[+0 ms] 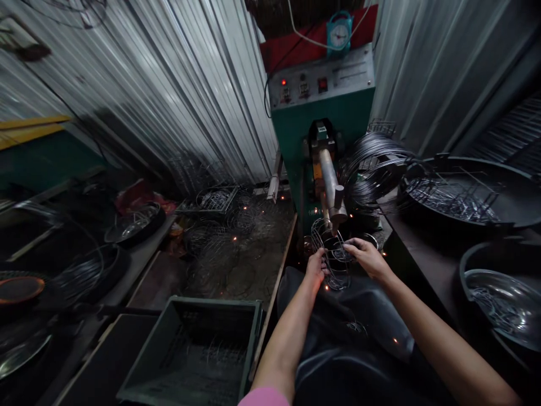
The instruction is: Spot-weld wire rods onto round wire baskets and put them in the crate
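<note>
My left hand (pixel 316 267) is closed on the left side of a round, cage-like wire frame (pixel 338 281). On the right, my right hand (pixel 364 255) pinches at the upper part of the same frame; whether a separate small wire is between its fingers I cannot tell. The frame is tilted under the electrode tip (pixel 335 230) of a green spot welder (pixel 287 129), and its top reaches the tip. Orange sparks fly around the frame and across the floor. A dark apron (pixel 338 361) covers my lap, with a few thin wire pieces lying on it.
A green plastic crate (pixel 173 349) stands at lower left. Wire frames (pixel 215 242) are heaped on the floor behind it. A wire coil (pixel 376 163) hangs beside the welder. Large pans (pixel 519 211) and a bowl (pixel 524 290) with metal pieces stand at right.
</note>
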`<state>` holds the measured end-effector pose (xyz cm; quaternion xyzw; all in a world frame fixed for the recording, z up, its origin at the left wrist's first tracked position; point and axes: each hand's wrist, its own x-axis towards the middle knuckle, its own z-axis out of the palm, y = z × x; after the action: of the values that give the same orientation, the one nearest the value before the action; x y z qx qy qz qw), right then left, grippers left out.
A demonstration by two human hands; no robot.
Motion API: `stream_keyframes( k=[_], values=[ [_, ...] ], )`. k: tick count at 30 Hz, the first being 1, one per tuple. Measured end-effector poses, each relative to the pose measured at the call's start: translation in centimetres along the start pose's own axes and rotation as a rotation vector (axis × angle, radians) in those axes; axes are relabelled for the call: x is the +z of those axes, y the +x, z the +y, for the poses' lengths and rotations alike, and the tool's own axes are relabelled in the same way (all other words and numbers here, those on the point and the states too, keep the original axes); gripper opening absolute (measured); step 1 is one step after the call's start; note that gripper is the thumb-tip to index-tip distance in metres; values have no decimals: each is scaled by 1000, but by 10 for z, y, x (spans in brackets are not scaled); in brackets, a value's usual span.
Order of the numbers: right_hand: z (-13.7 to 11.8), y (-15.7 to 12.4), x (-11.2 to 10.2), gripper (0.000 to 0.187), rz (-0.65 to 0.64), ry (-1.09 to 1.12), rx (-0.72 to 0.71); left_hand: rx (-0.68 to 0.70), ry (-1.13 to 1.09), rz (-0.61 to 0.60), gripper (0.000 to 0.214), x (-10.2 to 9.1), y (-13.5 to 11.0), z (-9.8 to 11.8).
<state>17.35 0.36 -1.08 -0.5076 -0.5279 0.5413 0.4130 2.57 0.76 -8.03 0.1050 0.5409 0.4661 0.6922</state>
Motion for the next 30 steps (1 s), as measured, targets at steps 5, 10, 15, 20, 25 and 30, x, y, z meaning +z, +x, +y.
stream_keyframes(
  k=[5,10,15,20,25,30],
  values=[
    [-5,9,4,37,21,-42,-39,-21,21,-18,34,0,0,6],
    [-5,-2,2,50,28,-19,-3,-82,5,-68,34,0,2,10],
    [13,-31,-10,47,-86,-72,29,-147,37,-130,35,-5,-2,11],
    [16,-35,-7,38,-74,-123,-49,-101,-2,-87,37,0,-2,11],
    [1,-19,2,34,-23,-134,-108,-141,-50,-24,39,8,-4,18],
    [-8,-3,7,31,-17,-181,-110,-182,-61,10,39,13,-4,27]
  ],
)
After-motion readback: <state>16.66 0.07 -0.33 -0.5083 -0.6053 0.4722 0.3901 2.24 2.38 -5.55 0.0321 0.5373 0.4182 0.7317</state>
